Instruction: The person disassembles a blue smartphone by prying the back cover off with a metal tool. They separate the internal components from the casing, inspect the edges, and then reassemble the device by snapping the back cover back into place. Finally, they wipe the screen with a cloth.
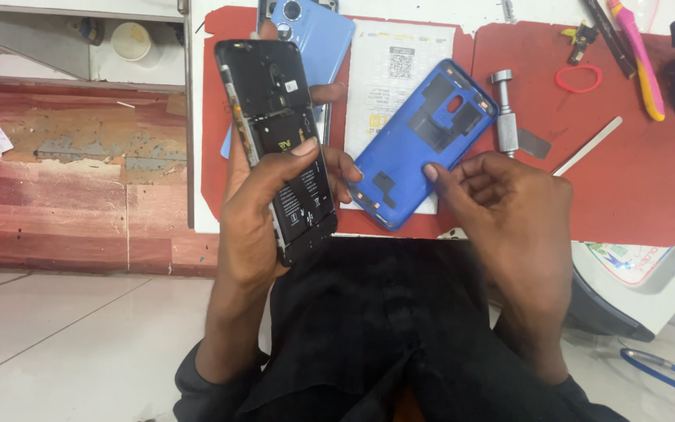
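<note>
Red mat (634, 180) on white bench, tiled floor; left hand (263, 195) grips opened phone (279, 141), right hand (509, 203) fingertips on blue cover (419, 141).

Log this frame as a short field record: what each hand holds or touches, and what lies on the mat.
left hand: grips an opened phone with its back removed, thumb across the battery
right hand: fingers touch the blue back cover, which lies inside-up
surface: red mat
also on mat: light blue phone, metal tool, red rubber band, pink-handled tool
</note>
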